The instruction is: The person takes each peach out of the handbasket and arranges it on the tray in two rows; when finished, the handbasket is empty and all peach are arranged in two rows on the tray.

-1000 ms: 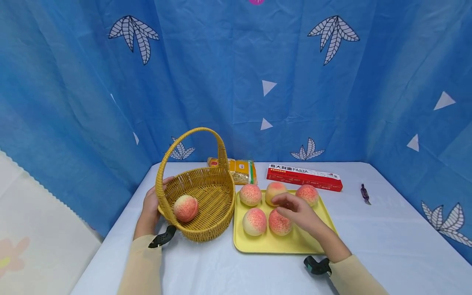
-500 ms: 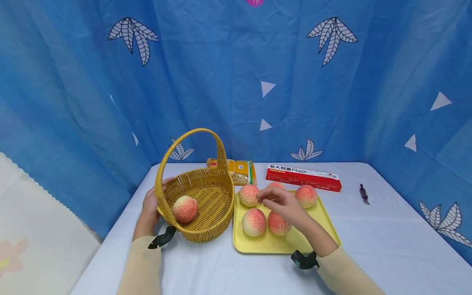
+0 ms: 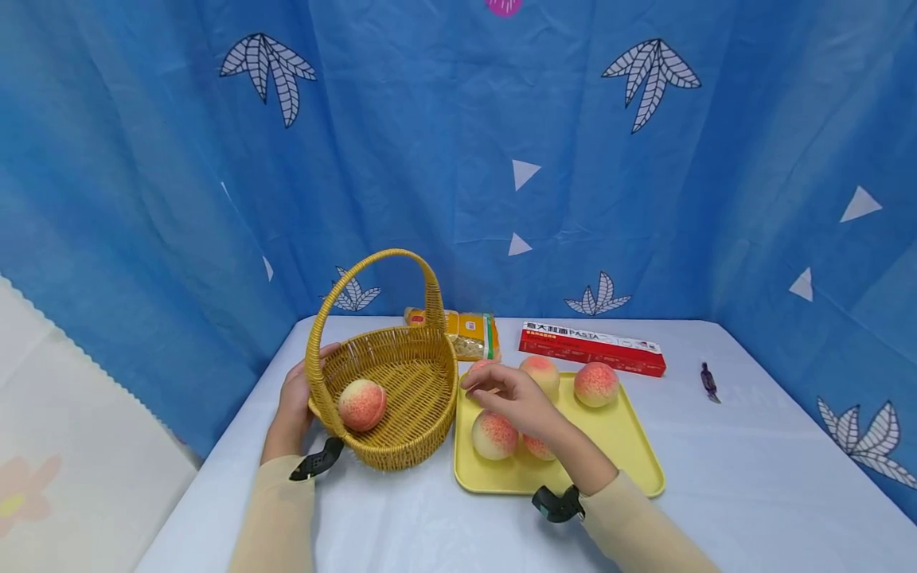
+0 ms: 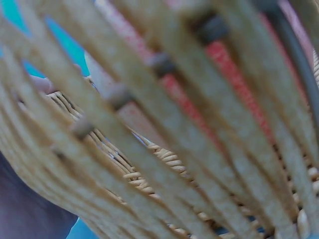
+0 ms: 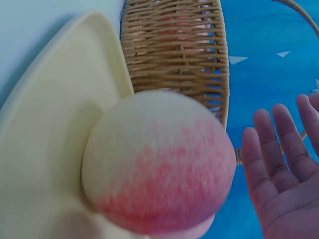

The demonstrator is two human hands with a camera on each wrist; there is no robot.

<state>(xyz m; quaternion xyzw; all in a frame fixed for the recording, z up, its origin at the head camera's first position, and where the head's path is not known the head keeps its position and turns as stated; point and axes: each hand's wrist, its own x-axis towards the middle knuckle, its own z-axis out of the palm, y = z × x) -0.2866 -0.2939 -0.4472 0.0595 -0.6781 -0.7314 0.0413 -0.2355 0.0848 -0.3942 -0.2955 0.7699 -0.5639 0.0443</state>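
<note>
At the side of the gold wicker basket [image 3: 401, 458], my left hand [image 3: 292, 398] holds its left rim. Through the weave in the left wrist view, a fingertip [image 4: 42, 84] shows on the far side. One toy-like peach [image 3: 361, 404] lies inside the basket. My right hand [image 3: 516, 402] hovers over the yellow tray [image 3: 634, 446], fingers loosely bent and nothing in them. Its fingertips are over the back-left peach [image 3: 481, 367], which is mostly hidden. In the right wrist view, the palm and spread fingers [image 5: 266, 134] stand beside a large near peach [image 5: 159, 159].
Other peaches on the tray include the front-left peach [image 3: 494, 435] and the back-right peach [image 3: 596, 384]. Behind stand a yellow pasta bag [image 3: 469, 334] and a red pasta box [image 3: 591, 350]. A small dark wrapped item [image 3: 708, 382] lies at right. Blue curtain [image 3: 458, 159] surrounds the table.
My right hand has moved left across the tray, from above the back-middle peach to the back-left one. The left hand and basket have stayed in place.
</note>
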